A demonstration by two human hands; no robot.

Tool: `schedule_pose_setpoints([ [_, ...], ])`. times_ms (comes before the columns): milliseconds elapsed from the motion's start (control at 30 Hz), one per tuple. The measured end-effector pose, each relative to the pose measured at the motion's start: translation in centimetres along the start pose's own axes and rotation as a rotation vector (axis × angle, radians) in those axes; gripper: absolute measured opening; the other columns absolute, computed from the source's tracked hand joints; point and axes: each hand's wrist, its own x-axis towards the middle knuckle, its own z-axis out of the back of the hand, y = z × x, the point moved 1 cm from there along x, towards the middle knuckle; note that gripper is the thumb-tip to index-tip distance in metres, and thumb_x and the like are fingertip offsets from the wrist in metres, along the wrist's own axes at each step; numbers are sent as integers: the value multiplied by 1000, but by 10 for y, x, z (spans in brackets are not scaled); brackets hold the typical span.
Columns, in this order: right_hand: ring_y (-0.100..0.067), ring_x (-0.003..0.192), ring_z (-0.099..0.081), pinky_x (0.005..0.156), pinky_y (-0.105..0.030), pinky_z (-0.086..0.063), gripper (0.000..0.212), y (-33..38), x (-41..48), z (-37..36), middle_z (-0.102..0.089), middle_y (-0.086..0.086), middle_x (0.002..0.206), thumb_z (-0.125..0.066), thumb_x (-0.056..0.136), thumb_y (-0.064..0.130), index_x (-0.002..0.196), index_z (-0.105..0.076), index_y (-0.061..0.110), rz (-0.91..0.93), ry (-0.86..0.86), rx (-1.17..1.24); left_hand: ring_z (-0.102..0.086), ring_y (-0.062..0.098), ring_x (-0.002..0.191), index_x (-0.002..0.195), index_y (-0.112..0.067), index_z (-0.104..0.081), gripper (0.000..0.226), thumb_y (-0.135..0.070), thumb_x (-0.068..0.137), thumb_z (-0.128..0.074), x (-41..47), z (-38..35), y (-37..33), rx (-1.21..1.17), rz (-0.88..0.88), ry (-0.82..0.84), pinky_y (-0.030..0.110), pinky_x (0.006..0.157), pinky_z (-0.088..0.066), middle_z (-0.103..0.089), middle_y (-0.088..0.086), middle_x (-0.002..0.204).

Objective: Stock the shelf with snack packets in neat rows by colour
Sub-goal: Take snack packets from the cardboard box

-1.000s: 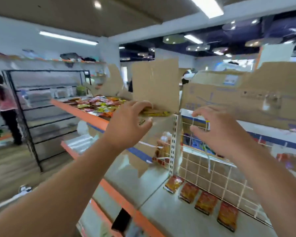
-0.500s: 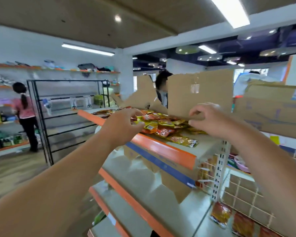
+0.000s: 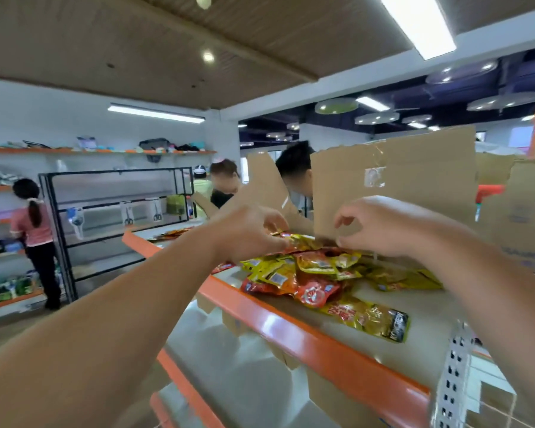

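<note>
Top shelf (image 3: 291,330), orange lip in front, cardboard flap (image 3: 399,180) behind, bare board nearside, holds heaped snack packets (image 3: 309,273) (glossy yellow, red); left hand (image 3: 247,233) curls round top ones, right hand (image 3: 380,227) curled at heap, grip unclear.

Both grips at snack packets (image 3: 309,273) heaped on the shelf (image 3: 291,330).
Left grip (image 3: 250,231) pinches a yellow packet (image 3: 286,239); right grip (image 3: 383,227) touches the heap with curled fingertips (image 3: 342,242), beside a cardboard flap (image 3: 399,177).
</note>
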Motion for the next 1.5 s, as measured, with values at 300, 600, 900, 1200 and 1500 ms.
schedule_pose_setpoints([
  [300,-11,96,-60,85,-39,-53,49,20,33,-25,-59,16,105,-78,73,58,115,-55,49,123,279,-108,-66,9,101,111,-37,-73,29,-54,89,-68,44,-16,-6,163,-177,320,36,90,-56,-71,-15,109],
  [600,15,76,-55,64,-12,-40,35,14,50,-7,-59,24,89,-72,85,49,116,-58,46,-106,343,-159,-59,1,97,122,-43,-68,36,-47,87,-75,81,-22,12,64,-424,361,15,74,-44,-60,-26,99],
  [900,-12,88,-67,82,-38,-59,35,4,61,11,-70,9,103,-67,82,52,115,-61,43,-564,322,-279,-56,-5,100,143,-50,-51,72,-41,81,-84,124,-34,2,162,-748,670,20,81,-41,-54,-23,125],
  [1200,-21,82,-59,49,-21,-45,36,-11,54,-48,-63,-6,107,-52,100,14,134,-61,13,-928,450,-370,-54,-22,66,120,-42,-70,36,-21,91,-66,151,-61,26,-126,-867,491,3,54,-37,-61,-28,84],
  [1500,-24,87,-64,62,-30,-59,32,-20,45,-56,-61,-5,111,-39,102,9,122,-60,24,-1021,549,-371,-51,19,65,87,-13,-63,17,-24,100,-61,161,-57,33,-426,-914,166,45,70,-51,-55,2,72],
])
